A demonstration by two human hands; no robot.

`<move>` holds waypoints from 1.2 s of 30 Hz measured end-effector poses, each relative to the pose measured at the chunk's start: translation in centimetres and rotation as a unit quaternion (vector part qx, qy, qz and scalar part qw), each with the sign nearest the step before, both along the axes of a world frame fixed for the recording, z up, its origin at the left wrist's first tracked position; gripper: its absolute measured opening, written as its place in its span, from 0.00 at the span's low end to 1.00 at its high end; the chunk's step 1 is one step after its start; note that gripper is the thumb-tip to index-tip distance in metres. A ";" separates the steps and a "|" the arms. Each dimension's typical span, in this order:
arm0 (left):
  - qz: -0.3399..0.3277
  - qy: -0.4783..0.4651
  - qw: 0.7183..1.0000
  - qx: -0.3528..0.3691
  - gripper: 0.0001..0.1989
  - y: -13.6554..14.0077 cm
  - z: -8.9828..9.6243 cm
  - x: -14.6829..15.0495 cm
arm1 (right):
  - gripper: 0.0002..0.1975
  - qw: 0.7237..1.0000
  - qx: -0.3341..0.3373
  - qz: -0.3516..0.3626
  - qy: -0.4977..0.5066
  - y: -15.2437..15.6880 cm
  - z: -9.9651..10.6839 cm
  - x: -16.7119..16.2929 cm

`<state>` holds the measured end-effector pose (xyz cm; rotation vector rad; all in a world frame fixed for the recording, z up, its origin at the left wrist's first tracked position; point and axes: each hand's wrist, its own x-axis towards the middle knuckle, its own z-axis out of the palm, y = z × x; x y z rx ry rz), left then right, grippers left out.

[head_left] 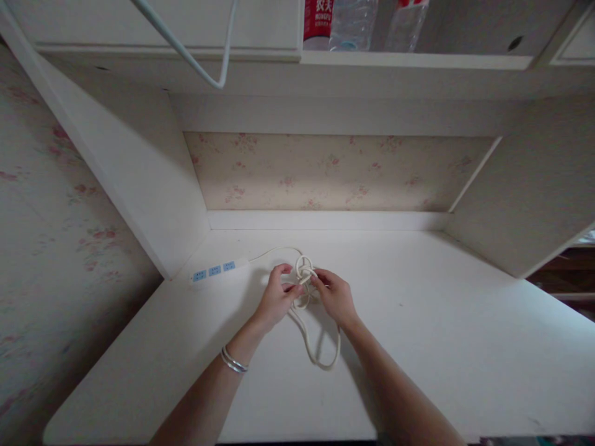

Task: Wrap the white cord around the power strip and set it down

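A white power cord is bunched in a loose tangle between my two hands, above the middle of the desk. My left hand, with bracelets on its wrist, pinches the tangle from the left, its index finger arched above the thumb. From the right, my right hand grips a strand between thumb and fingers. One long loop hangs below the hands toward me. A thin stretch of cord runs left from the tangle to a white power strip with blue socket faces. Where the plug end lies I cannot tell.
The white desktop spreads out around the hands. Side panels and a floral back wall enclose it. Overhead, a shelf holds plastic bottles, and a pale cable dangles at upper left.
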<state>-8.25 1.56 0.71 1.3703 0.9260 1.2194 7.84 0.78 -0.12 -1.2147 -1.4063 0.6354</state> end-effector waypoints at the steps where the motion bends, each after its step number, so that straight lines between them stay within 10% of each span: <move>1: 0.001 0.012 1.000 -0.006 0.24 0.0 0.0 -0.1 | 0.12 1.000 -0.013 -0.016 0.011 0.2 -0.2 0.2; 13: 0.022 0.209 0.976 0.054 0.17 0.6 -0.5 0.0 | 0.17 0.987 -0.107 -0.038 0.118 0.9 -1.4 0.6; 26: 0.091 0.154 0.983 0.029 0.24 1.0 -1.2 -0.3 | 0.18 0.977 -0.132 -0.007 0.169 0.9 -0.7 1.0; 36: 0.005 0.122 0.990 0.063 0.21 0.5 -1.2 -0.1 | 0.19 0.977 -0.148 0.005 0.155 0.7 -0.4 1.1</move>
